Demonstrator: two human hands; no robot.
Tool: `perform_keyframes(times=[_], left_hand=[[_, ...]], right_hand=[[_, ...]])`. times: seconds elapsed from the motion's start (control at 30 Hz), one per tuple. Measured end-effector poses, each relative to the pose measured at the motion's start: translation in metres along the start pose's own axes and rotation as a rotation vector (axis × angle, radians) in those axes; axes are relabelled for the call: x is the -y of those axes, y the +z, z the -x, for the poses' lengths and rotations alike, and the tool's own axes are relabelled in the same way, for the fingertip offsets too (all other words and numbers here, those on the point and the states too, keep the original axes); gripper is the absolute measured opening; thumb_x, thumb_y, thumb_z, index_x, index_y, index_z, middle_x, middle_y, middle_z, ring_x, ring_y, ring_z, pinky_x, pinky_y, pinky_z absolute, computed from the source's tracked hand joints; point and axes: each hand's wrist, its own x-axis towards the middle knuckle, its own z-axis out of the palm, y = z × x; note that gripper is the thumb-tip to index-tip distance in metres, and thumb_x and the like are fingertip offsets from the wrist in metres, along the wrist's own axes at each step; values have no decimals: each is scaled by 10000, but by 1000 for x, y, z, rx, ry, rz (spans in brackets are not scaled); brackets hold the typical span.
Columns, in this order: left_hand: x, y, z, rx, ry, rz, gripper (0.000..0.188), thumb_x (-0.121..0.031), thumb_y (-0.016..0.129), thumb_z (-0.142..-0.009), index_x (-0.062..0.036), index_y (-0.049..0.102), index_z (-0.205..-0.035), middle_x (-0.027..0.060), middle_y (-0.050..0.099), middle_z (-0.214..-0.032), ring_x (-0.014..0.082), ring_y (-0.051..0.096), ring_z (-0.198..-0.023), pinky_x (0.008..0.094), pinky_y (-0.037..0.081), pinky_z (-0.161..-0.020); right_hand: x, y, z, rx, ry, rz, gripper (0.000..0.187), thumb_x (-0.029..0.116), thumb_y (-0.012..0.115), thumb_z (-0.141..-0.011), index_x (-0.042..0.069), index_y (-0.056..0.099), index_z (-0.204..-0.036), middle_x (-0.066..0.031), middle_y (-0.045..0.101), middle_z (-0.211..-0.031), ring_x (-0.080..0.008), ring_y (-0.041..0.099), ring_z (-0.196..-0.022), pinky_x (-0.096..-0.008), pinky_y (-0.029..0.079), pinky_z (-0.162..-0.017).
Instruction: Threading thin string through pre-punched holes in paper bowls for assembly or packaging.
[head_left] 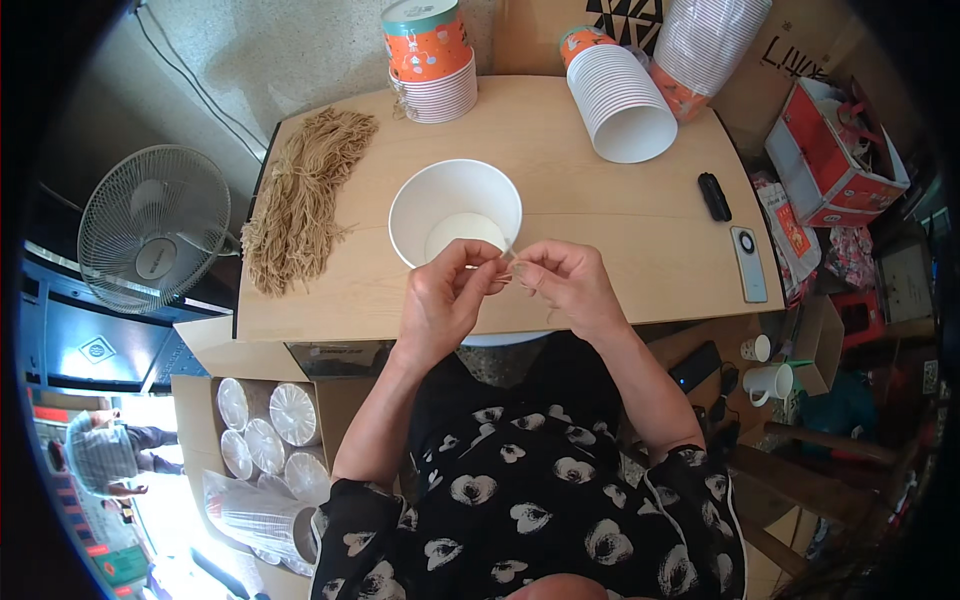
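Note:
A white paper bucket (410,205) stands upright on the table, its open mouth facing up. At its near rim, my left hand (443,298) and my right hand (573,290) almost meet, thumbs and fingers pinched. Between them runs a thin tan cord (508,277), with a loose end hanging under my right hand. The fingers partly hide the cord, so I cannot make out how it is looped. On the left of the table lies a thick bundle of similar tan cords (310,190).
Orange-printed buckets (430,55) are stacked at the back; another bucket stack (625,115) lies tipped at back right. A black object (714,197) and a phone (747,263) lie near the right edge. A fan (155,230) and a carton (340,395) of wrapped stacks stand left.

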Motion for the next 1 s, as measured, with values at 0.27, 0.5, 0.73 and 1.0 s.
perform_keyframes(times=[0.27,0.5,0.73,1.0], left_hand=[[-22,-8,-8,250,73,-238,124,-17,712,-905,44,727,-1012,110,729,-996,153,693,-821,290,572,-718],[-32,-18,-16,281,74,-332,102,-55,702,-923,43,714,-949,91,716,-909,120,664,-767,274,531,-650],[-31,-23,-22,477,-203,-100,225,-175,596,-1033,33,675,-1067,27,671,-838,64,597,-751,233,509,-682],[-29,-27,-29,581,-322,26,323,-270,492,-1090,-10,683,-1063,-39,610,-805,26,520,-719,189,427,-646]], right_hand=[[14,-16,3,14,-119,151,91,82,684,-958,-2,697,-992,25,649,-826,-11,541,-705,-170,399,-562],[36,-31,12,44,-44,463,56,55,677,-951,3,691,-963,59,596,-718,3,450,-594,-193,360,-529],[42,-29,14,20,-168,492,58,65,691,-934,14,697,-959,52,588,-713,-4,425,-574,-210,339,-514],[50,-28,6,53,-574,734,128,-2,720,-837,39,723,-958,5,637,-783,-49,465,-612,-234,351,-521]])
